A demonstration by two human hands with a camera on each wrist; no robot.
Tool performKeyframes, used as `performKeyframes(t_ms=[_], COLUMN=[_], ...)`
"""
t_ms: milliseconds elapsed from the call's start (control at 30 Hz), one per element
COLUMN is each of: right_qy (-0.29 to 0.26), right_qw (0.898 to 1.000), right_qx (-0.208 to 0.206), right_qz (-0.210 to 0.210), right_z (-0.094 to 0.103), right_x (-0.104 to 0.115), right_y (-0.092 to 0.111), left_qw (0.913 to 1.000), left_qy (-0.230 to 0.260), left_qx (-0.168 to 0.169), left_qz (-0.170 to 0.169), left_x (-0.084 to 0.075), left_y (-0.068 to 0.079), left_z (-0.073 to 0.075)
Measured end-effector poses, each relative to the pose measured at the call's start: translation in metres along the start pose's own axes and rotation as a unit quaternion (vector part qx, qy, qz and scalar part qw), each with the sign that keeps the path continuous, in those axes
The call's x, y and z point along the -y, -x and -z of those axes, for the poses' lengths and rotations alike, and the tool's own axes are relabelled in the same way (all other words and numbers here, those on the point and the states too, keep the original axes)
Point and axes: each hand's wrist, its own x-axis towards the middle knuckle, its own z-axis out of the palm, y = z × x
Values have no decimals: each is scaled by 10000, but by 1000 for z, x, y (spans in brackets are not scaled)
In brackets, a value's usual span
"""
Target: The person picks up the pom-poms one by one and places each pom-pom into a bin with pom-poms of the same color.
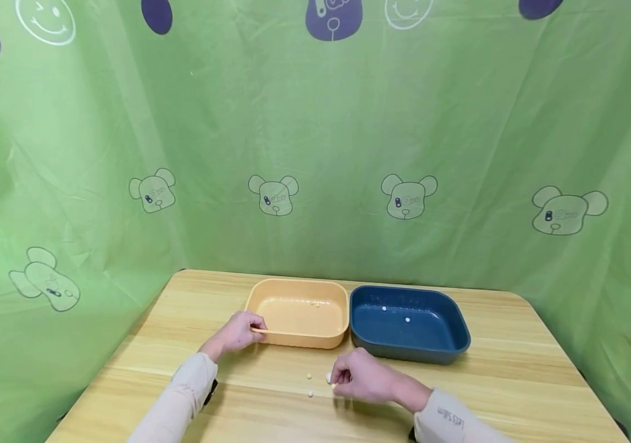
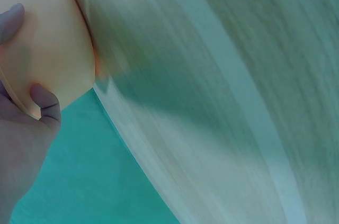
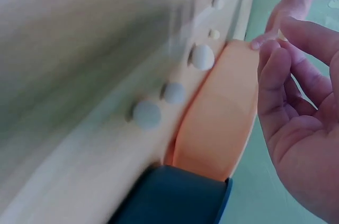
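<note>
At the front left corner of an orange plastic bin (image 1: 299,339), my left hand (image 1: 240,331) grips the rim; thumb and fingers of the left hand (image 2: 21,139) straddle the bin wall in the left wrist view. Over the table in front of the bins, my right hand (image 1: 368,375) pinches a small yellow ball (image 1: 334,386) between thumb and fingertips. Below it on the wood lie a white ball (image 1: 329,378), a smaller white ball (image 1: 310,394) and a small yellow ball (image 1: 309,376). Two more white balls (image 3: 146,114) show in the right wrist view, hidden by the hand from above.
A dark blue bin (image 1: 411,354) stands against the orange bin's right side, with two white balls (image 1: 408,320) inside. Small yellow balls (image 1: 317,304) lie in the orange bin. A green curtain (image 1: 337,240) hangs behind the wooden table (image 1: 515,369).
</note>
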Motion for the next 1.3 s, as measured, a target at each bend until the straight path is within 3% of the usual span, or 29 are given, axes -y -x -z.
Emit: performKeyframes(t_ms=[167,333,633,1000,1300], right_qy=[34,-24,18,-51,-119], right_qw=[9996,9992,9967,9889,9822], right_qx=[-248,-388,-657,-1308,-1634], right_qz=[103,-116,-486,-708,-920], right_z=[7,14,26,35,40], right_x=[-3,-7,-11,-18,-32], right_y=[-4,-8,-14,-31,-49], left_qw=[10000,9997,9998,9998,9998], left_qy=[-66,-189,-180,-71,-193], left_qx=[-15,-61,-14,25,25], left_qz=[-63,-136,36,193,8], left_x=[1,0,0,-2,-1], left_y=[0,1,2,1,-1], left_z=[0,0,-1,1,0])
